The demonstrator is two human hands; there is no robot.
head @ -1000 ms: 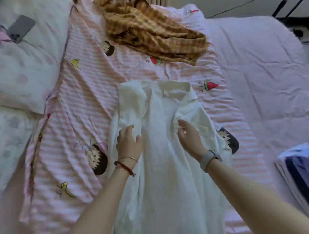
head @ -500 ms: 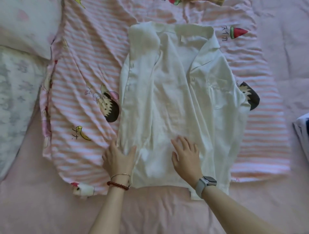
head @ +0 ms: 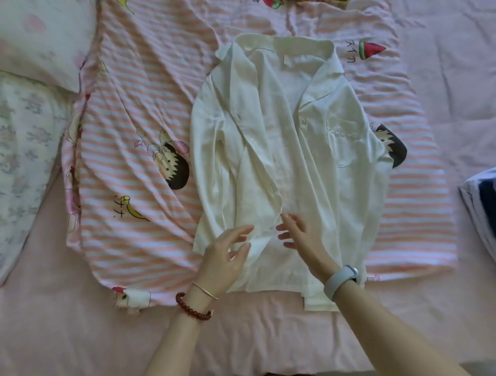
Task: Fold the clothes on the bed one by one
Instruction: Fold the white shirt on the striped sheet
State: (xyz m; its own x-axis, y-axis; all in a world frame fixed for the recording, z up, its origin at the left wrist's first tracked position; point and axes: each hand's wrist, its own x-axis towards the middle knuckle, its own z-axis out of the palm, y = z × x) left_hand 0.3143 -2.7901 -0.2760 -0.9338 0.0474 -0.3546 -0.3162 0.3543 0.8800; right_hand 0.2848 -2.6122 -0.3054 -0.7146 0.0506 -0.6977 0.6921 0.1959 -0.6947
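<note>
A white collared shirt (head: 295,150) lies front up on the bed, collar at the far end, its front placket open and its left side folded inward. My left hand (head: 228,255) hovers over the shirt's lower left hem with fingers spread and relaxed, holding nothing. My right hand (head: 303,238), with a grey watch on the wrist, is over the lower middle of the shirt, fingers straight and pointing left toward the placket edge.
Under the shirt lies a pink-striped cartoon-print garment (head: 139,150). A floral pillow (head: 24,150) is at the left. A folded navy and white cloth (head: 480,206) sits at the right edge. A plaid cloth's edge (head: 316,2) shows at the top. The pink bedsheet (head: 80,335) stretches along the near side.
Both hands lifted off the shirt's lower part and came closer together at the lower placket. The shirt's left front panel now lies more open than before.
</note>
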